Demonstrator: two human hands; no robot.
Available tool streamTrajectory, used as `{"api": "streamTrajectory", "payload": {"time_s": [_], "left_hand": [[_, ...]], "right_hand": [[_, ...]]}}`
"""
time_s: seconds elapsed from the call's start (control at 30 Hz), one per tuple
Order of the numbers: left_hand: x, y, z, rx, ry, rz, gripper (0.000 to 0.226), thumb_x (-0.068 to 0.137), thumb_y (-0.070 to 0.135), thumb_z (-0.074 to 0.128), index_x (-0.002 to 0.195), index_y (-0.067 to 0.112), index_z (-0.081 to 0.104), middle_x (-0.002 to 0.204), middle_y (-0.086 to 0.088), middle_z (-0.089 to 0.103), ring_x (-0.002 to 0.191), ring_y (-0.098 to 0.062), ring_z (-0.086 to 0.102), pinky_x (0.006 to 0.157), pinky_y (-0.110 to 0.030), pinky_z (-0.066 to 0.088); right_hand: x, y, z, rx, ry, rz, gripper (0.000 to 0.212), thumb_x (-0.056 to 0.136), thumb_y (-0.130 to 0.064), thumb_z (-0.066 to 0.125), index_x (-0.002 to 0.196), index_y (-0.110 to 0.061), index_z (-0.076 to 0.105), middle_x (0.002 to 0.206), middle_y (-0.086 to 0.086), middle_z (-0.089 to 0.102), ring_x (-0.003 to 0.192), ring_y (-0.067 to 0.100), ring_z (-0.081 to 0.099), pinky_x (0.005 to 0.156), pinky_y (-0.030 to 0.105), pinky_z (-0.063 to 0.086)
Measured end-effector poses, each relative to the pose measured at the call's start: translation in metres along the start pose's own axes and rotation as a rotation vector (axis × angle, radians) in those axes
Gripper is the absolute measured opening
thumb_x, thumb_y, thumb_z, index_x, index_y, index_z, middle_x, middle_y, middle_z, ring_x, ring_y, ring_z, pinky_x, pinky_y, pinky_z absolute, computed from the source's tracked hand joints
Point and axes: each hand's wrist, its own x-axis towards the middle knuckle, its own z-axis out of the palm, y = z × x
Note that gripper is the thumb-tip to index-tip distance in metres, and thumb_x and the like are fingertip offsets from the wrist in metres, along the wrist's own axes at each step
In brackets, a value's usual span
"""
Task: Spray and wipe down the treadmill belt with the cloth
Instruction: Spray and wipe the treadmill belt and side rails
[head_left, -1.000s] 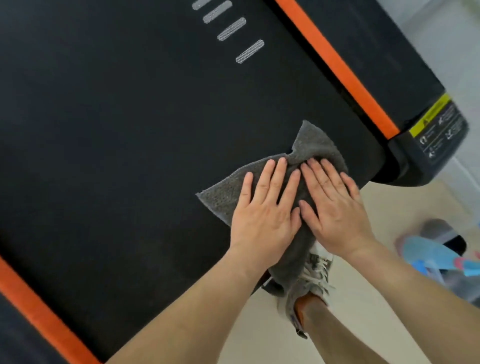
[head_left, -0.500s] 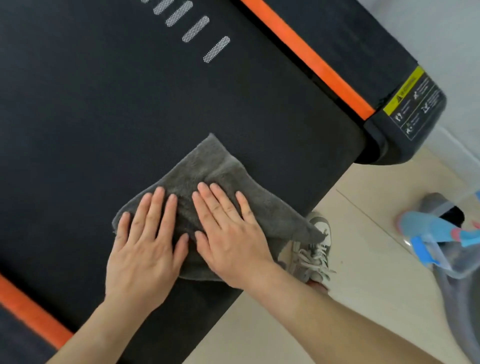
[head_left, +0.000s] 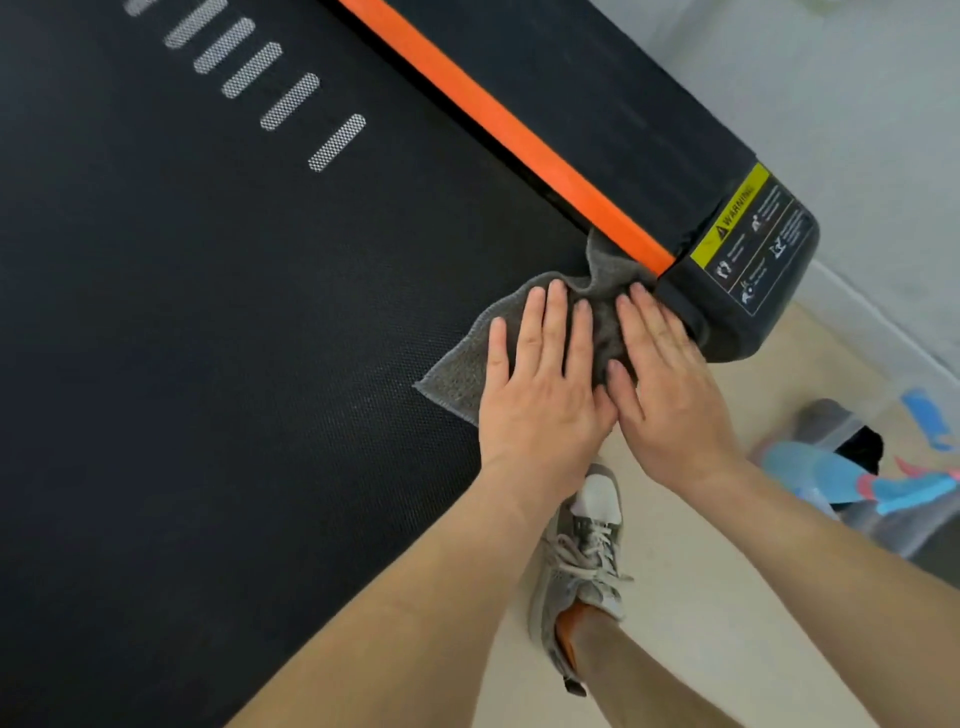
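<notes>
Closest of all, a grey shoe (head_left: 587, 561) with laces stood on the pale floor (head_left: 727, 649), just beside the end of the treadmill. Two bare arms reached forward above it. The left hand (head_left: 540, 400) lay flat on the grey cloth (head_left: 457, 369). The right hand (head_left: 670, 400) lay flat on it too, right next to the left one. The fingers (head_left: 556, 322) of both hands were straight and close together. They pressed down on the cloth and did not curl round it. The cloth sat bunched up at the near corner of the black belt (head_left: 234, 338), with its top edge up against the orange strip (head_left: 519, 130) along the side. Just past the right hand was a yellow and black warning sticker (head_left: 753, 239). Farther up the belt was a row of short white marks (head_left: 337, 143). Off to the right on the floor stood a clear box (head_left: 883, 530) with blue things in it, too blurry to tell.
</notes>
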Motion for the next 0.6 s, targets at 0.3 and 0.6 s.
{"api": "streamTrajectory", "payload": {"time_s": [0.3,0.6], "left_hand": [[-0.060,-0.044,-0.009,0.000,-0.108,0.087,0.069,0.101,0.051,0.033,0.159,0.017,0.015,0.166,-0.004,0.008,0.153,-0.020,0.003,0.122,-0.050,0.002],[-0.165,-0.096,-0.021,0.055,-0.204,0.017,0.076,0.097,0.061,0.031,0.158,0.018,0.018,0.165,-0.004,0.010,0.153,-0.021,0.005,0.121,-0.051,0.005]], "right_hand": [[-0.011,-0.059,0.015,1.066,0.161,1.236,0.093,0.069,-0.069,0.072,0.141,-0.016,0.046,0.131,-0.001,0.056,0.116,0.018,0.058,0.099,0.045,0.051],[-0.034,-0.144,0.039,1.018,0.121,1.237,0.104,0.070,-0.068,0.075,0.149,-0.021,0.026,0.139,0.002,0.052,0.124,0.023,0.053,0.107,0.043,0.043]]}}
